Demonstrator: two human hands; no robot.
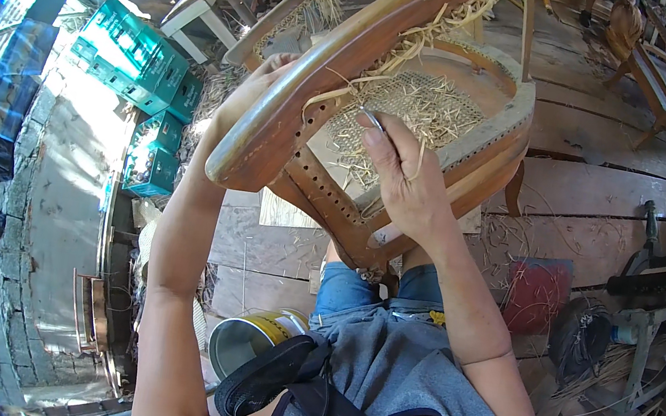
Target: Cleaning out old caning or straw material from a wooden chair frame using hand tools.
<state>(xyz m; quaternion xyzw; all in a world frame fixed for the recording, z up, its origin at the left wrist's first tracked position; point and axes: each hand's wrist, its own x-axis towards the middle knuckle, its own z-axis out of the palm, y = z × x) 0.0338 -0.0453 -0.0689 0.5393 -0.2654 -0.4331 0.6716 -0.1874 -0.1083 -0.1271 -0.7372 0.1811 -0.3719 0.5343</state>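
Note:
A brown wooden chair frame (333, 55) stands tilted before me, with a row of small holes along its inner edge. Loose cane strands hang from its upper rail. Behind that rail is my left hand (271, 70), its fingers curled against the wood and partly hidden. My right hand (409, 180) is closed around a slim metal tool (375, 119), whose end points up toward the holed edge. Below lies the woven cane seat (415, 105), strewn with short cane scraps (431, 115).
Stacked green crates (138, 53) stand at the left beside a white stool (203, 11). A yellow-rimmed bucket (251, 337) is by my legs. To the right lie a red panel (538, 292) and a dark coil (579, 336). Another wooden chair (653, 78) stands far right.

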